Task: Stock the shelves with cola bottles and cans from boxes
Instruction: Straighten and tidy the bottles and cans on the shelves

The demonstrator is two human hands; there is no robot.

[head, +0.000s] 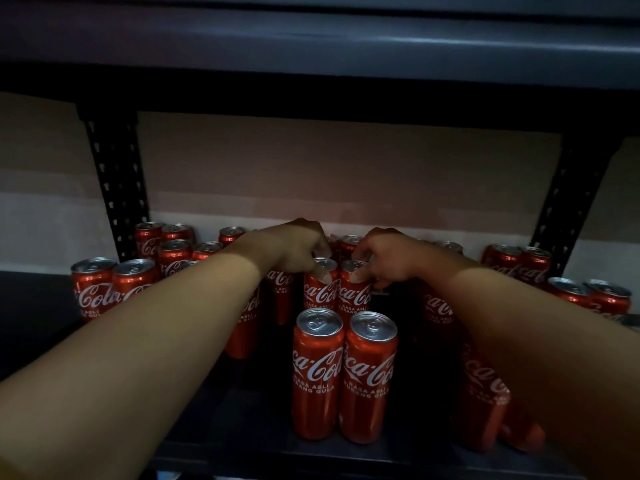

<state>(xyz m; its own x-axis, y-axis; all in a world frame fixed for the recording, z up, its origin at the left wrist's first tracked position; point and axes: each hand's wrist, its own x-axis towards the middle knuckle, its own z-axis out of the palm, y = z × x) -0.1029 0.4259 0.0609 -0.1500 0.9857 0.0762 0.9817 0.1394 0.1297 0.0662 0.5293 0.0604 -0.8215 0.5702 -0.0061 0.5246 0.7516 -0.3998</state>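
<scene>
A dark metal shelf point(242, 441) fills the frame, with a slotted upright point(116, 188) at upper left and another point(571, 199) at upper right; a pale wall shows behind. Two bare forearms reach in from the lower corners and meet at centre. Red cola cans stand in loose groups across the shelf: a cluster point(166, 251) at left, a few point(568, 278) at right, and a front pair point(343, 379) side by side at lower centre. Just behind that pair stand two more cans; the left hand point(294, 247) pinches the rim of the left can point(320, 285) with curled fingertips, and the right hand point(388, 258) pinches the rim of the right can point(355, 289) likewise. The step in hand looks like setting these two upright in a row; whether they already rest on the shelf is unclear. Next, probably, both hands let go without tipping them, then go back for more.
</scene>
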